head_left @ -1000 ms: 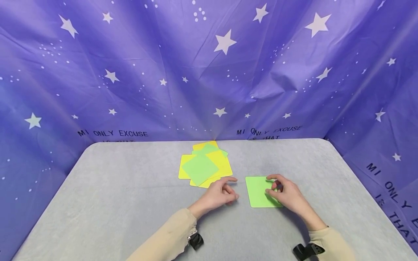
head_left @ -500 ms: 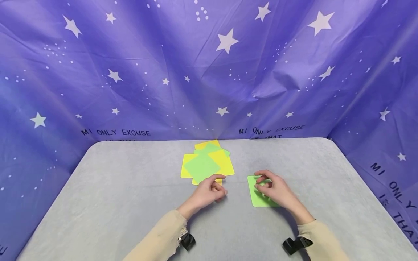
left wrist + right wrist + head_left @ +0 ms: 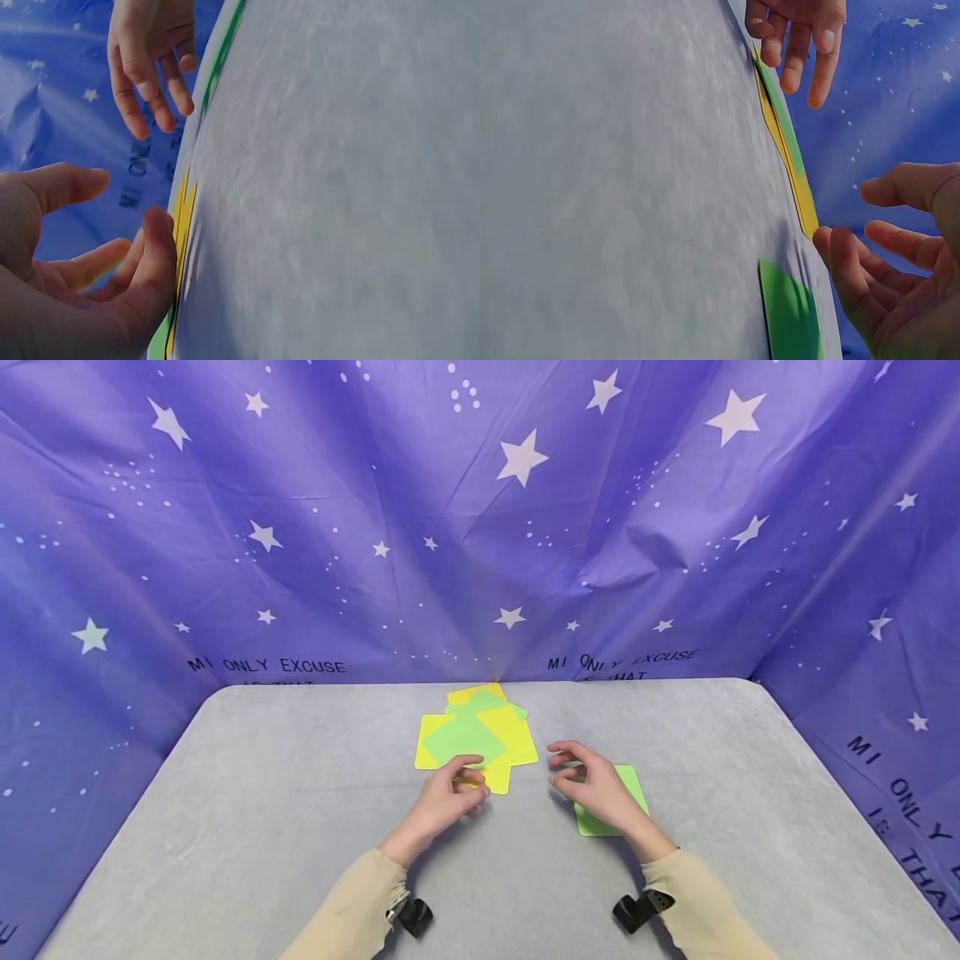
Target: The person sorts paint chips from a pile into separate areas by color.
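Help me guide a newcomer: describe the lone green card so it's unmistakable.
On the grey table, find the pile of overlapping yellow and green cards. To its right, partly hidden in the head view by the right hand, lies the green card, the only one not touching the pile.

Green card (image 3: 632,784): rounded corners, lying flat, partly hidden. Card pile (image 3: 465,737): yellow and green, flat, overlapping at odd angles, farther back, to left.
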`<action>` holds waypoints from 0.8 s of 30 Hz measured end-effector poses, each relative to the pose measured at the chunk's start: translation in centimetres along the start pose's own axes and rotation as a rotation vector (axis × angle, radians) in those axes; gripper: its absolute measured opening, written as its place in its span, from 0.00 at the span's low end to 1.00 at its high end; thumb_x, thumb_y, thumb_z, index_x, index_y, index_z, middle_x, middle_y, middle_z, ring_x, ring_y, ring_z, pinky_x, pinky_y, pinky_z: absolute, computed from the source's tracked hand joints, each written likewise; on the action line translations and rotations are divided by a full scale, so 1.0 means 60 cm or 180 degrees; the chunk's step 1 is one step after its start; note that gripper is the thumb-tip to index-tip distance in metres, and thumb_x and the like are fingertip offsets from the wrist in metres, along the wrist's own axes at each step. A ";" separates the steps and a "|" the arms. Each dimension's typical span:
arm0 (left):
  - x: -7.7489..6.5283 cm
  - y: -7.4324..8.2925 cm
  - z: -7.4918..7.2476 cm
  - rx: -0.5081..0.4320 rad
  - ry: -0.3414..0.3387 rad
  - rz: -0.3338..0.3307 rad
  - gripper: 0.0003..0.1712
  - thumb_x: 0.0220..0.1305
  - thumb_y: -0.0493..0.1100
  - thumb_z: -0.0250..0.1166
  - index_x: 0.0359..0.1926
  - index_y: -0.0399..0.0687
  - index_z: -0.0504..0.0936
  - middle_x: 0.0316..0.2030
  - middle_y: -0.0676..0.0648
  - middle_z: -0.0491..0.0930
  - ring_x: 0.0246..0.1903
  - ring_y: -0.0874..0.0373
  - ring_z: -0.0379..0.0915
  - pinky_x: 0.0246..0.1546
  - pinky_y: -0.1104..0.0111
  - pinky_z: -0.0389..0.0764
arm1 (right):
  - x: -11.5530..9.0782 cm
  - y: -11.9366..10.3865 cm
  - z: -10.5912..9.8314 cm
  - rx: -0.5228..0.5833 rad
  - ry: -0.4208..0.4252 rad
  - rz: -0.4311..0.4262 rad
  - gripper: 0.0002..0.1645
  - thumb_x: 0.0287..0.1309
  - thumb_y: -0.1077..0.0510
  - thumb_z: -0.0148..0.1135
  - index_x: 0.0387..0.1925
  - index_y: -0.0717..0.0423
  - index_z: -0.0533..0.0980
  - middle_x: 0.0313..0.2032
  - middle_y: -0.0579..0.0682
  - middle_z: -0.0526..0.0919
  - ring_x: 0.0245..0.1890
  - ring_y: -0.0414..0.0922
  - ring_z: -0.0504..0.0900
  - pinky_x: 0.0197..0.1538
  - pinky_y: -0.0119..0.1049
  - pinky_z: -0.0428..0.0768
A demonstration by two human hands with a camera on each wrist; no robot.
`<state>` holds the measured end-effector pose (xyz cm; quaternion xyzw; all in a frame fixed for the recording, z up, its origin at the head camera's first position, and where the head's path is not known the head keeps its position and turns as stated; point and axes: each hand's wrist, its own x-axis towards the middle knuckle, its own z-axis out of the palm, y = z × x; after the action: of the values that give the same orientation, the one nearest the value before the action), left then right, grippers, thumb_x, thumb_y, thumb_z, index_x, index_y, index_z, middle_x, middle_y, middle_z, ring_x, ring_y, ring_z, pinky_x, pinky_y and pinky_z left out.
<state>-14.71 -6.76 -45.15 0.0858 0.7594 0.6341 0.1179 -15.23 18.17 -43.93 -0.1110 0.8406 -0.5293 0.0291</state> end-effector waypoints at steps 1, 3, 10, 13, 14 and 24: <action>-0.002 -0.001 -0.006 0.0007 0.0058 -0.0041 0.29 0.59 0.33 0.65 0.61 0.33 0.71 0.42 0.40 0.77 0.32 0.49 0.79 0.27 0.64 0.79 | 0.003 -0.001 0.006 -0.0017 0.0009 -0.0011 0.26 0.54 0.70 0.63 0.56 0.67 0.72 0.46 0.64 0.79 0.40 0.53 0.82 0.34 0.34 0.80; -0.004 -0.003 -0.018 0.0022 0.0169 -0.0097 0.28 0.58 0.33 0.65 0.61 0.33 0.71 0.43 0.39 0.76 0.32 0.51 0.79 0.27 0.64 0.78 | 0.009 -0.003 0.016 -0.0010 0.0018 -0.0038 0.26 0.54 0.70 0.63 0.57 0.66 0.72 0.46 0.63 0.79 0.42 0.53 0.81 0.36 0.35 0.81; -0.007 -0.007 -0.056 -0.0090 0.0470 -0.0273 0.28 0.59 0.32 0.63 0.61 0.32 0.70 0.46 0.36 0.73 0.36 0.52 0.76 0.36 0.61 0.80 | 0.032 -0.015 0.047 0.0032 0.0012 -0.0226 0.27 0.55 0.71 0.62 0.58 0.68 0.71 0.49 0.65 0.78 0.49 0.59 0.78 0.52 0.48 0.76; -0.007 -0.006 -0.064 -0.0143 0.0515 -0.0320 0.29 0.59 0.32 0.62 0.62 0.31 0.69 0.46 0.35 0.72 0.38 0.51 0.77 0.39 0.60 0.80 | 0.042 -0.019 0.053 -0.0011 0.0000 -0.0211 0.28 0.55 0.70 0.63 0.59 0.66 0.70 0.50 0.64 0.78 0.51 0.59 0.78 0.53 0.50 0.76; -0.008 -0.005 -0.066 -0.0147 0.0516 -0.0337 0.29 0.59 0.32 0.62 0.62 0.31 0.68 0.47 0.35 0.72 0.38 0.51 0.76 0.39 0.59 0.80 | 0.045 -0.019 0.055 -0.0017 -0.0005 -0.0200 0.28 0.55 0.70 0.63 0.59 0.66 0.70 0.51 0.64 0.78 0.51 0.59 0.78 0.53 0.50 0.76; -0.013 -0.002 -0.066 -0.0264 0.0549 -0.0486 0.37 0.59 0.36 0.63 0.68 0.35 0.60 0.56 0.31 0.64 0.49 0.45 0.71 0.50 0.55 0.74 | 0.085 -0.018 0.077 -0.0108 -0.0218 -0.0272 0.31 0.55 0.69 0.63 0.61 0.66 0.69 0.53 0.65 0.77 0.54 0.59 0.77 0.56 0.50 0.74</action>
<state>-15.11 -10.72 -44.54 -0.0321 0.7442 0.6591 0.1035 -19.24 12.53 -44.64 -0.1653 0.8425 -0.5117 0.0333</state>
